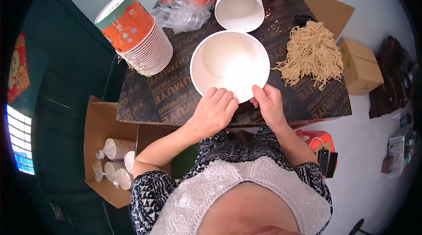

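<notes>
From where I sit, the biggest thing on my feed is the dark board tabletop (pixel 303 103), with an open carton (pixel 97 129) of wrapped white stacks low beside its left end. Next in size is the leaning stack of orange-and-green buckets (pixel 132 24), which limits room on the left; I'd expect a bump to unsettle it. The heap of tan cords (pixel 313 55) spreads over the right side, a loose strand ending near the working spot, where it could snag. Behind the middle, a nested white stack (pixel 239 10) lies with its mouth toward me and blocks any push away. In front of it, at the near side of the board, is the white bucket (pixel 231 66), its open mouth facing up at me. I judge it light, its wall stiffish but easily dented, perhaps a little slick inside; the rolled rim looks the best place to hold. The left hand (pixel 213 111) is curled against the near rim, gripping it, though I can't make out its fingertips. The right hand (pixel 270 103) pinches the rim just beside it, thumb on top, other fingers mostly hidden. Smaller yet, a crumpled clear bag (pixel 182 13) sits back left, and tiny pale bits (pixel 273 27) are scattered behind right.
</notes>
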`<state>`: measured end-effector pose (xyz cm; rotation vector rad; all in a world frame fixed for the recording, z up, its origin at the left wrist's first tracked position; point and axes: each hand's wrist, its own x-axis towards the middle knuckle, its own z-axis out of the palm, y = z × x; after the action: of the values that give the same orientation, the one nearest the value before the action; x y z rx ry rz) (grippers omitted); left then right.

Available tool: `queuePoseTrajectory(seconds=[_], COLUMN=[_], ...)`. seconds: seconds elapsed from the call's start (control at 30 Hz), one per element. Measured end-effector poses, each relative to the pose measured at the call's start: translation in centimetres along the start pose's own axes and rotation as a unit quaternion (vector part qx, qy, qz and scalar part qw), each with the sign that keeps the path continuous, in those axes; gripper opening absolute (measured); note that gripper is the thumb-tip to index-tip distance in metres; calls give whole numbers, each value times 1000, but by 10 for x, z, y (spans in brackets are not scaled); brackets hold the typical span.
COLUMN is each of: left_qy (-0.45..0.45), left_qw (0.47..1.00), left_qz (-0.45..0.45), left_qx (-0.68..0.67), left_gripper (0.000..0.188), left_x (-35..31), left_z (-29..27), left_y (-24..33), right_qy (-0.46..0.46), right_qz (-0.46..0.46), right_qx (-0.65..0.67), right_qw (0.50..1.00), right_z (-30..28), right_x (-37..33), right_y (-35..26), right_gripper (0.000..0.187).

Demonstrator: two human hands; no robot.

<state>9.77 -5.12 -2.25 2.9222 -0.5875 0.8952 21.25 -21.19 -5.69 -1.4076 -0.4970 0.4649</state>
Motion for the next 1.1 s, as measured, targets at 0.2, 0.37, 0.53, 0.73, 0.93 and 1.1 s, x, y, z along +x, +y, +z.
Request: queuePoseTrajectory(seconds=[0.2, 0.37, 0.53, 0.73, 0.93, 1.1], left_qy=[32, 39, 48, 20, -4, -10], left_qw=[991, 973, 953, 945, 941, 939], left_qz=[-95, -168, -200, -218, -237, -246], left_qx=[-83, -152, -222, -241, -240, -238], left_gripper=[23, 20, 14, 11, 10, 9], left_x=[5, 4, 9, 10, 11, 11], left_z=[5, 15, 14, 13, 9, 9], left_y=[12, 10, 9, 9, 13, 15], right_qy=[-8, -8, -5, 9, 21, 25], right_qz=[-1, 7, 2, -32, -48, -43], right_qx=[-15, -7, -37, -68, -96, -94], right_qw=[1000, 1000, 999, 997, 994, 994], right_z=[1, 7, 8, 10, 12, 14], right_x=[-4, -10, -13, -16, -17, -18], right_y=[6, 3, -2, 1, 8, 11], right_gripper=[29, 26, 25, 26, 26, 25])
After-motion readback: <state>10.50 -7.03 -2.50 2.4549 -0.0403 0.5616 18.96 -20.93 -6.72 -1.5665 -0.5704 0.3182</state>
